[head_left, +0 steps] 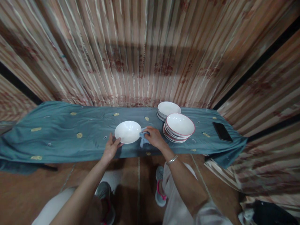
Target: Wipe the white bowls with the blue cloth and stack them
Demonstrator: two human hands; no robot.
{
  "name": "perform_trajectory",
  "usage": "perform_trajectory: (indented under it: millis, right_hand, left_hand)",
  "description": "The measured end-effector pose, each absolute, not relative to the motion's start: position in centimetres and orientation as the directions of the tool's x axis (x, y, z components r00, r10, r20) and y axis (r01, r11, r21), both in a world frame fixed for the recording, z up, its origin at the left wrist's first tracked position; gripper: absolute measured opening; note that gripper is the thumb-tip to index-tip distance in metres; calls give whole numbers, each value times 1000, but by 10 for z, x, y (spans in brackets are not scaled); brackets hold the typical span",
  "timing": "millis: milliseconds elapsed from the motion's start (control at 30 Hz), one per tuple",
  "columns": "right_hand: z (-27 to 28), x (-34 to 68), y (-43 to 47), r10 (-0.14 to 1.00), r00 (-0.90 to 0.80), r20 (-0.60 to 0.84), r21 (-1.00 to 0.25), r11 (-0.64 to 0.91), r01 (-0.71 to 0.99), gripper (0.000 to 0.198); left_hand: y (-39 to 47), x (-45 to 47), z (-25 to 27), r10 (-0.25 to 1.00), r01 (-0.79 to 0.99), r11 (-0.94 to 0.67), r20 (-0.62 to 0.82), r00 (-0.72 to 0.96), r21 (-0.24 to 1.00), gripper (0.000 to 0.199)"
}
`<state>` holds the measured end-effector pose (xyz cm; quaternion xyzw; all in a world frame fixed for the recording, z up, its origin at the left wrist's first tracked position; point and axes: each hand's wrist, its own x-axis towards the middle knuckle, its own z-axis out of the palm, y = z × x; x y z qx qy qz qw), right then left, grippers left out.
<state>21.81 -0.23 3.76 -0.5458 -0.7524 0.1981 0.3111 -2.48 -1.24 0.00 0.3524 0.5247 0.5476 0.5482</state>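
Left hand: thumb over the near-left rim of a white bowl, gripping it. Right hand: fingers closed on a blue rag at the bowl's right edge. The bowl is near the middle of the teal tablecloth. To its right stand red-rimmed bowls, stacked; just behind, a second stack; farther right lies a flat black object.

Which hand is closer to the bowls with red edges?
Right: the right hand, with a blue cloth, is left of the red-edged bowls; the left hand is farther left, holding the near left edge of the white bowl.
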Motion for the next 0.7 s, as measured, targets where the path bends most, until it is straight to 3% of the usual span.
perform_trajectory:
  millis: [67, 133, 200, 267, 367, 533, 700]
  right_hand:
    - [38, 218, -1, 944, -203, 260, -646, 326, 691, 27]
    - [37, 217, 0, 945, -197, 263, -652, 324, 686, 27]
    - [37, 215, 1, 944, -190, 270, -654, 325, 684, 28]
    - [35, 213, 3, 942, -177, 284, -653, 325, 684, 29]
    - [31, 210, 6, 941, -153, 303, -655, 322, 683, 30]
    - [28, 210, 12, 939, -98, 331, -699, 314, 643, 27]
    - [26, 209, 21, 917, 29, 398, -808, 336, 483, 22]
  left_hand:
    - [-16, -27, 1, 971, -77, 106, -120, -205, 991, 92]
    - [-21, -28, 1, 980, 160, -43, 73, -184, 986, 86]
    - [-25, -29, 0, 960, 373, -236, 276, -57, 897, 64]
    - [-26, -29, -2, 924, 494, -365, 374, 84, 790, 36]
    - [-23, -27, -4, 904, 545, -423, 380, 197, 724, 16]
    - [-14, -22, 0, 881, 506, -473, 390, 267, 721, 25]
    - [-6, -16, 11, 888, 618, -460, 335, 315, 638, 32]
